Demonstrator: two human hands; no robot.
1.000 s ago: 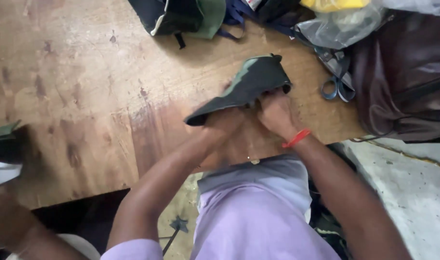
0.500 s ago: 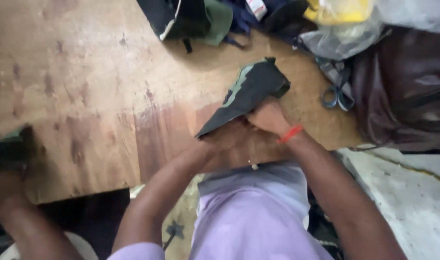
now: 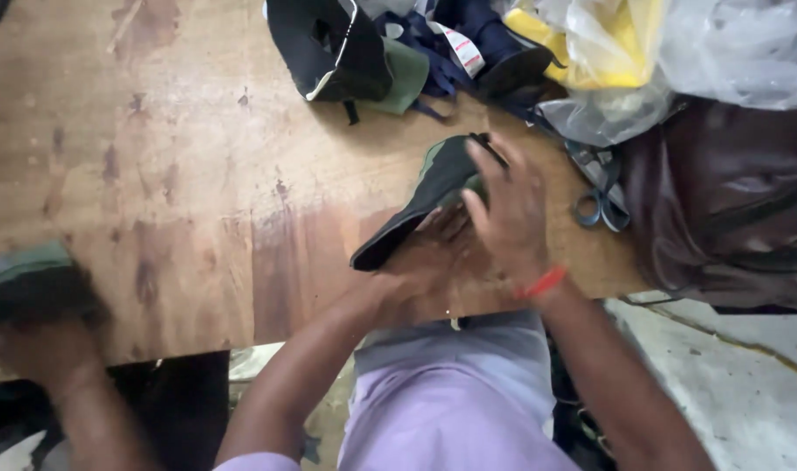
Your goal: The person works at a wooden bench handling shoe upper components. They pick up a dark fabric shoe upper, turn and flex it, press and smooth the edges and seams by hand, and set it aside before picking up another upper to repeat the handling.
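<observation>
Left hand [image 3: 429,257] clamps the green-black fabric piece [image 3: 420,205] from beneath, right hand [image 3: 507,214] spread flat above, steadying it over the counter [image 3: 198,174].

Worn wooden tabletop [image 3: 154,174]. Far edge: black-and-green fabric pieces [image 3: 346,52], navy straps [image 3: 442,52]. Far right corner: clear plastic bags [image 3: 677,52] over yellow material, blue-handled scissors [image 3: 601,208], dark brown bag [image 3: 730,201]. Left near edge: another person's hand [image 3: 41,349] on green fabric [image 3: 27,279].
</observation>
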